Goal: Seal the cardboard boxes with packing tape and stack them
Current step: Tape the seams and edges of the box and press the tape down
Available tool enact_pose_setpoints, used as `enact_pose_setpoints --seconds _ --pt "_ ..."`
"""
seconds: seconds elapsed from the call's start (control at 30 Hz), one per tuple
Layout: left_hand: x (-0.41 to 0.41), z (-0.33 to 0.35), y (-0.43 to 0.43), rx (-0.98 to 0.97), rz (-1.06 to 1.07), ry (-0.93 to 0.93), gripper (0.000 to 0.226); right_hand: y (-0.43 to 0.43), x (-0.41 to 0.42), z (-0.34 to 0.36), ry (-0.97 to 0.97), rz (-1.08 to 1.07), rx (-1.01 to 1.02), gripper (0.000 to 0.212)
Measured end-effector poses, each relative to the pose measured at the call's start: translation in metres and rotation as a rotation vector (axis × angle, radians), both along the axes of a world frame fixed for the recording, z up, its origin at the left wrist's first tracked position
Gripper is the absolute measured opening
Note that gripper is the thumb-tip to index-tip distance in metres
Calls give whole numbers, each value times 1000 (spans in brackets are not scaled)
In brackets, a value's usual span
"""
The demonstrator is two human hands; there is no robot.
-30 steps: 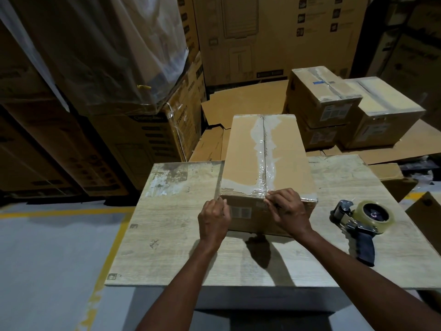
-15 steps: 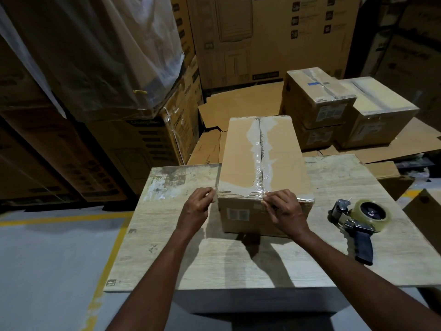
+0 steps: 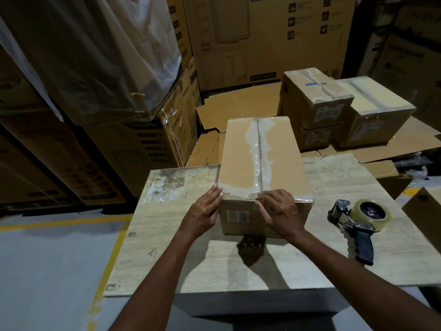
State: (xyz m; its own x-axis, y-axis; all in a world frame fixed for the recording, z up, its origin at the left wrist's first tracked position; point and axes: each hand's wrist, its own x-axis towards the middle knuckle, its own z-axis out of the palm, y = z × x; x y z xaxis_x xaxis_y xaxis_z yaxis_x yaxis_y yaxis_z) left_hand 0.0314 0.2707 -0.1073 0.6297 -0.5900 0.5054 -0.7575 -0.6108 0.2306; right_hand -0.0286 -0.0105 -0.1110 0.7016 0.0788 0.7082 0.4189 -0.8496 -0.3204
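A long cardboard box (image 3: 281,161) lies on the wooden table (image 3: 238,263), with clear tape along its top seam. My left hand (image 3: 205,211) lies flat against the box's near left corner, fingers straight. My right hand (image 3: 278,211) presses the tape end down over the near top edge and the front face, its fingers bent over the edge. A tape dispenser (image 3: 358,223) with a black handle lies on the table to the right of the box, apart from both hands.
Three taped boxes (image 3: 317,101) are stacked on flattened cardboard behind the table at the right. Tall cartons and a plastic-wrapped load (image 3: 100,56) stand at the left and back. A yellow floor line (image 3: 112,254) runs beside the table's left edge.
My left hand left the box's front face, swung out to the left, then came back flat against the near left corner. My right hand stayed on the tape end.
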Motion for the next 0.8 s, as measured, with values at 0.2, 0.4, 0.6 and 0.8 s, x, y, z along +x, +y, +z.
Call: enact_pose_setpoints --seconds 0.2,0.4,0.6,0.8 --pt "8 3 -2 36 -7 49 59 40 20 0 -3 153 -175 27" --pt "4 -2 -3 -28 2 32 63 65 32 2 2 171 -262 33" --pt "8 2 1 -41 -63 -4 55 44 30 7 8 201 -285 21" --pt "9 4 0 -51 -83 -19 52 -8 10 11 26 159 -289 27"
